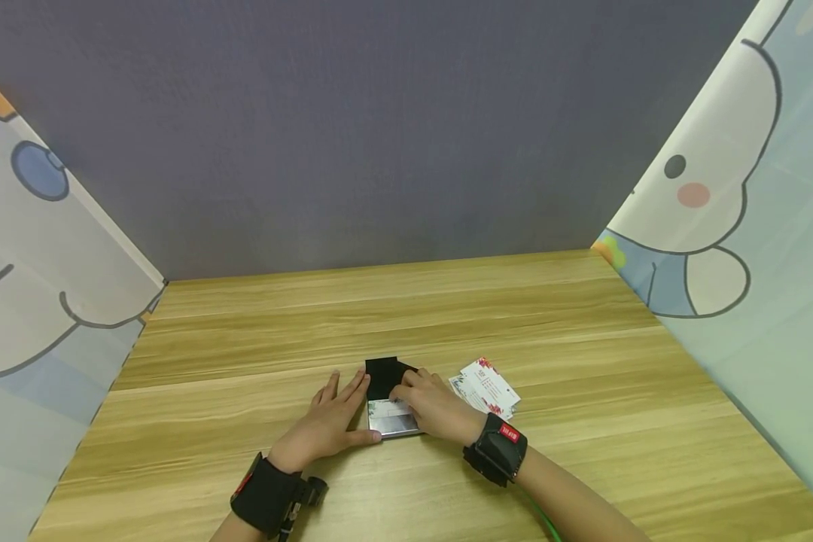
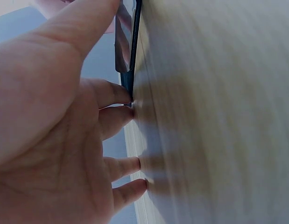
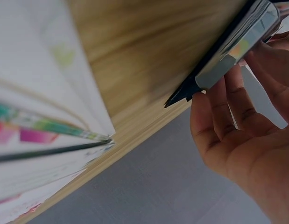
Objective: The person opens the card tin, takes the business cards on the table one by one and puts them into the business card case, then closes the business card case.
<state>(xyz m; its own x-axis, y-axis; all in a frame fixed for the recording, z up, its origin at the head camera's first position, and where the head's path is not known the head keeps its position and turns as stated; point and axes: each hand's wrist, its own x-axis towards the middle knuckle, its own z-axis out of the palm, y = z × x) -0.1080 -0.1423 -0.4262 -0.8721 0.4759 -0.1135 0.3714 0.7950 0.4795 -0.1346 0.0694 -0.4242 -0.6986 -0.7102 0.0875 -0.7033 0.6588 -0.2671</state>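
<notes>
A business card case lies opened flat on the table, its silver metal tray towards me and its black flap folded back. A white printed card shows in the tray. My left hand rests at the case's left side with straight, spread fingers; its thumb lies at the front corner and its index finger touches the flap's edge. Over the right side of the case, my right hand grips with curled fingers, partly hiding it. In the right wrist view its fingers touch the case's edge.
Several white cards with red and green floral print lie overlapping to the right of my right hand. The wood-grain table meets a grey panel at the back. Panels with cartoon prints stand at both sides.
</notes>
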